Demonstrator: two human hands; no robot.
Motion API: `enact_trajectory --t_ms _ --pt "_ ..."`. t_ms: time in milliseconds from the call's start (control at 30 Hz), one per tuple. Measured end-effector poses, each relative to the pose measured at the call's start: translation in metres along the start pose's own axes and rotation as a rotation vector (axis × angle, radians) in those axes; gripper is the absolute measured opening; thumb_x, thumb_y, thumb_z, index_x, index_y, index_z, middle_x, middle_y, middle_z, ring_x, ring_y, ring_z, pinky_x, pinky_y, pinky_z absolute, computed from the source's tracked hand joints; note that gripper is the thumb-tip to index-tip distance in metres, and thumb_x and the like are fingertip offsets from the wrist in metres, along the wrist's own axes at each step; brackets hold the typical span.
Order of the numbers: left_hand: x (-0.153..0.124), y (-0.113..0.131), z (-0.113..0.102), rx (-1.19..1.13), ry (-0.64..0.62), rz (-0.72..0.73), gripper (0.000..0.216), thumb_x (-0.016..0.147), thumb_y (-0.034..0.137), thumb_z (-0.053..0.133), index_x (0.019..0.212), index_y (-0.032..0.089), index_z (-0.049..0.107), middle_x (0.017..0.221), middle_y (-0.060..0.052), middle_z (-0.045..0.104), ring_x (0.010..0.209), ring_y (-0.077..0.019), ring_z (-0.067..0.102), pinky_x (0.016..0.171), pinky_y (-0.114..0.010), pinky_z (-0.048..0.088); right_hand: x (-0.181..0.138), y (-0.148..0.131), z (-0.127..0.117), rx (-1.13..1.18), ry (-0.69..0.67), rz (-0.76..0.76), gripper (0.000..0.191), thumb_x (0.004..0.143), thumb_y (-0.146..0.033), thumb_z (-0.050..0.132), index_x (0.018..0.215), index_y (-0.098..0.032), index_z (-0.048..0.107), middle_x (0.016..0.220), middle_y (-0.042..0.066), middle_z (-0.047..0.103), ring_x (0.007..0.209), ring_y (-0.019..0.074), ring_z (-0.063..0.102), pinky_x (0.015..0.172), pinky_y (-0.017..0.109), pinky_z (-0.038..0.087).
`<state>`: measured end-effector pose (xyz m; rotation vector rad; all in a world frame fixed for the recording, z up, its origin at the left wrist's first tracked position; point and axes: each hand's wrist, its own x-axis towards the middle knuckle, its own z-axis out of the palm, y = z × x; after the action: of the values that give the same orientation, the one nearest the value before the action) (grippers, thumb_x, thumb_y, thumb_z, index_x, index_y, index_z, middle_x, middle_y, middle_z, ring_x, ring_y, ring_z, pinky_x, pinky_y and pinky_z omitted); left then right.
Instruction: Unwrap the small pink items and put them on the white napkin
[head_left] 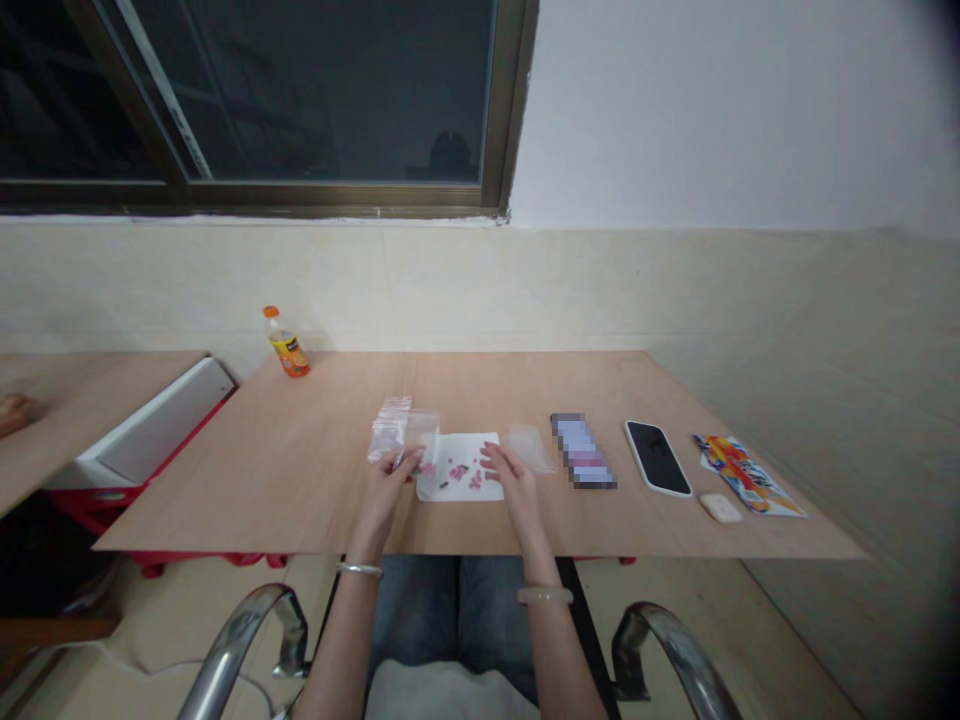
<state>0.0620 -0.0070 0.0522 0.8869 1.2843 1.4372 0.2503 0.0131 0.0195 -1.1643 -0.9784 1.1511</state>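
Note:
My left hand [384,492] is at the left edge of a white paper sheet [480,485], with its fingertips at the lower part of a clear plastic bag [401,432], which it appears to pinch. The bag stands up off the wooden tabletop [225,500] and has pink marks near its top. Several small pink pieces [459,472] and a few dark bits lie on the paper. My right hand [516,482] rests with its fingers apart on the paper's right edge, holding nothing. Just beyond it lies a second clear plastic piece [529,448].
To the right lie a pixelated package [583,452], a black-screened phone [658,458], a small white case [721,508] and a colourful packet [746,475]. A juice bottle [286,343] stands at the far left corner. Metal chair arms [240,640] flank me.

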Motion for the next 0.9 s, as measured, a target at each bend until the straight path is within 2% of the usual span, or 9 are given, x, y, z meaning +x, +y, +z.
enact_trajectory --t_ms 67,167,367,467,567,733,800,833,900 --pt "-0.008 0.007 0.003 0.022 -0.108 -0.022 0.018 0.063 0.025 0.072 0.078 0.014 0.072 0.076 -0.006 0.068 0.067 -0.0144 0.056 0.059 -0.021 0.039 -0.011 -0.008 0.009 0.123 -0.153 0.09 0.046 0.071 -0.051 0.061 0.103 -0.017 0.064 0.106 0.012 0.065 0.083 0.0221 0.063 0.068 0.033 0.048" --pt "-0.017 0.015 0.003 0.071 -0.303 -0.049 0.01 0.065 0.022 0.072 0.072 0.014 0.072 0.07 -0.005 0.068 0.064 -0.0148 0.056 0.06 -0.023 0.04 -0.019 -0.022 0.012 0.203 -0.25 0.119 0.043 0.073 -0.05 0.061 0.104 -0.02 0.065 0.104 0.01 0.066 0.075 0.0174 0.062 0.062 0.027 0.045" --pt "-0.021 0.02 -0.007 0.07 -0.498 -0.14 0.012 0.058 0.011 0.075 0.07 0.012 0.07 0.069 -0.005 0.066 0.065 -0.0148 0.057 0.065 -0.023 0.043 -0.023 -0.038 0.0 0.082 -0.397 0.086 0.03 0.073 -0.045 0.064 0.081 -0.017 0.071 0.068 0.003 0.064 0.056 0.0111 0.051 0.05 0.023 0.035" --pt "-0.021 0.018 -0.009 0.011 -0.474 -0.18 0.027 0.053 0.006 0.077 0.077 0.013 0.069 0.073 -0.004 0.066 0.066 -0.0143 0.058 0.063 -0.022 0.043 -0.025 -0.042 -0.005 0.038 -0.468 0.106 0.029 0.068 -0.044 0.069 0.076 -0.017 0.07 0.06 -0.001 0.059 0.051 0.0094 0.047 0.047 0.022 0.034" --pt "-0.019 0.012 -0.008 -0.011 -0.37 -0.167 0.036 0.054 0.011 0.077 0.088 0.014 0.066 0.073 -0.003 0.066 0.063 -0.0141 0.058 0.059 -0.022 0.043 -0.027 -0.046 -0.009 -0.011 -0.49 0.131 0.029 0.062 -0.044 0.073 0.074 -0.018 0.07 0.059 -0.001 0.059 0.048 0.0091 0.047 0.046 0.022 0.036" --pt "-0.016 0.012 0.008 0.011 0.026 0.055 0.032 0.055 0.012 0.077 0.084 0.017 0.064 0.074 -0.002 0.064 0.068 -0.0147 0.058 0.062 -0.023 0.045 -0.028 -0.051 -0.008 -0.075 -0.394 0.14 0.028 0.059 -0.044 0.074 0.066 -0.017 0.07 0.054 0.0 0.061 0.045 0.0101 0.049 0.045 0.024 0.039" --pt "-0.021 0.018 0.019 0.082 0.121 0.157 0.029 0.053 0.011 0.078 0.078 0.017 0.067 0.079 -0.003 0.065 0.077 -0.0164 0.059 0.069 -0.024 0.045 -0.028 -0.052 -0.004 -0.042 -0.35 0.12 0.028 0.06 -0.044 0.074 0.063 -0.016 0.069 0.055 0.002 0.062 0.048 0.011 0.053 0.047 0.024 0.042" --pt "-0.025 0.021 0.024 0.116 0.093 0.189 0.024 0.054 0.013 0.078 0.076 0.017 0.068 0.081 -0.004 0.065 0.081 -0.0176 0.059 0.073 -0.025 0.045 -0.029 -0.053 -0.002 -0.018 -0.331 0.108 0.029 0.06 -0.044 0.073 0.062 -0.016 0.069 0.056 0.002 0.063 0.049 0.0113 0.054 0.048 0.023 0.043" --pt "-0.033 0.026 0.034 0.186 -0.105 0.22 0.016 0.061 0.022 0.074 0.075 0.017 0.069 0.081 -0.005 0.068 0.083 -0.0191 0.06 0.078 -0.029 0.045 -0.03 -0.053 0.003 0.032 -0.292 0.103 0.03 0.059 -0.044 0.074 0.062 -0.015 0.068 0.056 0.002 0.063 0.05 0.0113 0.055 0.046 0.022 0.042"
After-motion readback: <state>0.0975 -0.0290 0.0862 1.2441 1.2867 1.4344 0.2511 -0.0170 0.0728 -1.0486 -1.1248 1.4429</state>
